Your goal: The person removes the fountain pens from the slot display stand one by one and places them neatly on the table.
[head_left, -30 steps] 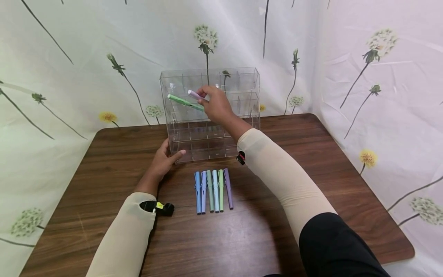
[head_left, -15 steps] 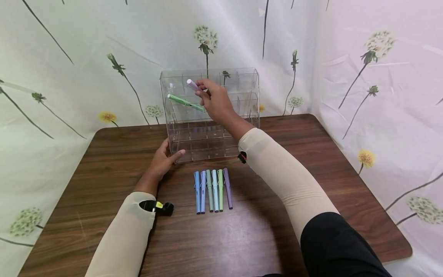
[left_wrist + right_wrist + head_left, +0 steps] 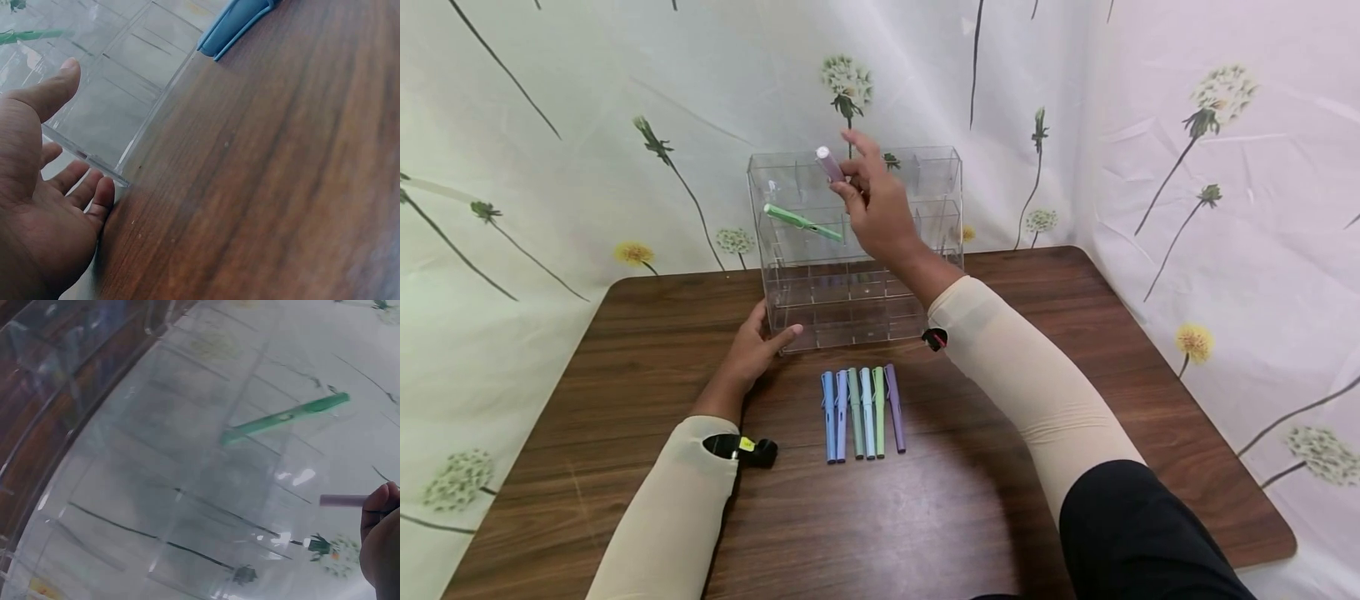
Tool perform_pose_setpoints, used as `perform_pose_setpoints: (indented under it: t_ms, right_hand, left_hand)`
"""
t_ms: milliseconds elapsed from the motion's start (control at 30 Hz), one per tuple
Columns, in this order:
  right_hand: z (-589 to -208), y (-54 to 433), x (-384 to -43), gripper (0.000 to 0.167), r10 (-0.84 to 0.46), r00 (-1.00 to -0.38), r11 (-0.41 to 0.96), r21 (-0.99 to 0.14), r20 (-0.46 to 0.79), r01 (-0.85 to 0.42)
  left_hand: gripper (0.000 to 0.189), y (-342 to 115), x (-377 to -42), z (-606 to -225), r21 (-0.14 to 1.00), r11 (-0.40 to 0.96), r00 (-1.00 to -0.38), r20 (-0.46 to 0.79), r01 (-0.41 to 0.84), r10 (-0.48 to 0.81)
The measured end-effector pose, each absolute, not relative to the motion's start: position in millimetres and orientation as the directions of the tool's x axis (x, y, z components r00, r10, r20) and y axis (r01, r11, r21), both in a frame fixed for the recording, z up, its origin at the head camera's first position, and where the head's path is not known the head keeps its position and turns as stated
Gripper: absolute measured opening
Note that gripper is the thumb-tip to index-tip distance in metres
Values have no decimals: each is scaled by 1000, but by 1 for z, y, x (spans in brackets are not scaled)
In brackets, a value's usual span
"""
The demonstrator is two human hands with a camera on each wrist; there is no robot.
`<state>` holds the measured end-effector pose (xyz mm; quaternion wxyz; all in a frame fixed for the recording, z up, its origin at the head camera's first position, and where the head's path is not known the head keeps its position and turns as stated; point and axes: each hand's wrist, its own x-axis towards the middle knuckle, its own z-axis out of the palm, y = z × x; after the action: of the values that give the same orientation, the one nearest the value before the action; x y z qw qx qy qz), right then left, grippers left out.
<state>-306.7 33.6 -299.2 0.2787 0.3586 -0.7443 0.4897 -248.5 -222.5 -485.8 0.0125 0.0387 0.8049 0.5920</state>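
Note:
My right hand [image 3: 883,208] pinches a lilac pen [image 3: 830,164] between thumb and fingers, its white end up, near the top tier of a clear acrylic pen organizer [image 3: 831,321]. The right wrist view shows the pen's other end [image 3: 340,500] beyond the thumb. A green pen [image 3: 802,222] lies tilted in the organizer's second tier from the top. My left hand [image 3: 756,350] rests against the organizer's lower left corner. In the left wrist view its thumb [image 3: 53,94] stretches across the front and its relaxed fingers lie by the side wall.
On the brown wooden table [image 3: 865,533], in front of the organizer, several pens lie side by side, from a blue pen [image 3: 829,417] at left to a purple pen [image 3: 895,408] at right. A flower-printed curtain [image 3: 700,75] hangs behind and at both sides.
My right hand has risen with the lilac pen, leaving the green pen lower down, and the lilac pen has turned more upright. The left hand and the table pens stay put.

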Motion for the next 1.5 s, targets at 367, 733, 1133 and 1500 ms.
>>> perform_pose_setpoints:
  t_ms: [367, 733, 1133, 1500]
  right_hand:
    - [-293, 48, -285, 70, -238, -406, 87, -397, 882, -914]
    - [-320, 73, -253, 64, -340, -597, 49, -621, 726, -782]
    - [-354, 112, -235, 73, -458, -742, 83, -807, 490, -584]
    - [-393, 139, -229, 71, -655, -729, 174, -898, 200, -403]
  left_hand:
    - [96, -223, -249, -488, 950, 307, -997, 28, 49, 72]
    - [96, -222, -250, -488, 948, 313, -997, 30, 52, 74]
    - [97, -222, -250, -486, 952, 303, -998, 19, 38, 67]
    - [95, -222, -250, -485, 950, 309, -998, 15, 33, 60]
